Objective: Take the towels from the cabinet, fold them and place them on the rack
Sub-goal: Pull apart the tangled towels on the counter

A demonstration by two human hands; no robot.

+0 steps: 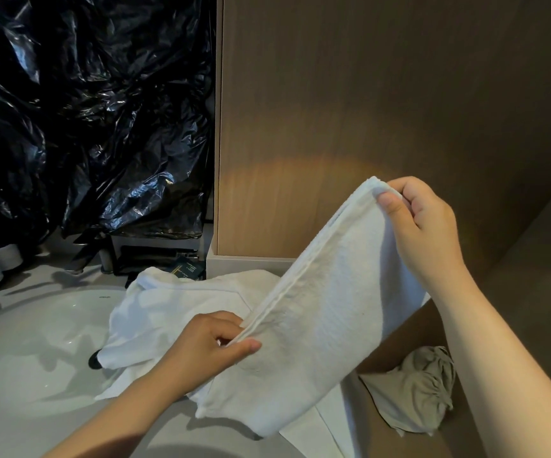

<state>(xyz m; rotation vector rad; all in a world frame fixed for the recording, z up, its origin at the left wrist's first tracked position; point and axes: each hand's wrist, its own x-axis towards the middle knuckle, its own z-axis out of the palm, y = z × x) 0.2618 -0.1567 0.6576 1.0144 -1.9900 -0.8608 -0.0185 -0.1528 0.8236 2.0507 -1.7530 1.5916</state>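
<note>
Left hand (201,345) and right hand (426,226) in pinch grips on folded towel (320,325), loose towels (168,309) and sink (36,342) beneath, cloth bag (419,385) beside.

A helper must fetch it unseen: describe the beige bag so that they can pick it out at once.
Start at the tall wood panel and drop to the brown surface lower right. The bag lies there, under the held towel edge. Unlike that white towel, it is grey-beige, crumpled, with a drawstring.

One head-worn view looks forward and down, close over the worktop (9,408), facing a wooden cabinet (383,110).
</note>
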